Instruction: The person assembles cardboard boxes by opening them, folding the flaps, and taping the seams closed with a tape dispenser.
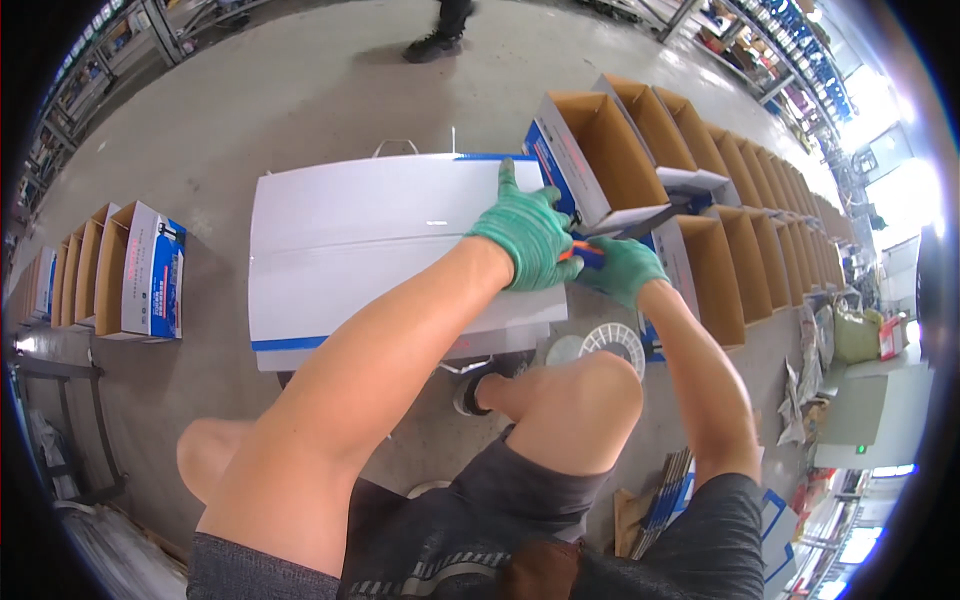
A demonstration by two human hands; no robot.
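Observation:
A closed white cardboard box (350, 215) with blue edges lies in front of me, its flaps meeting along a middle seam. My left hand (525, 232), in a green glove, rests on the box's right end with its fingers spread. Just beyond that end, my right hand (625, 272), gloved the same way, is closed round a blue-and-orange handled tool (588, 255). Its exact kind is partly hidden by my fingers. Metal wire handles (395, 146) show past the box's far and near sides.
Rows of open-topped cardboard boxes (710, 250) stand to the right, close to my right hand. More open boxes (138, 270) stand at the left. A white slatted reel (612, 345) sits by my knee. A person's dark shoe (433, 47) is on the floor ahead.

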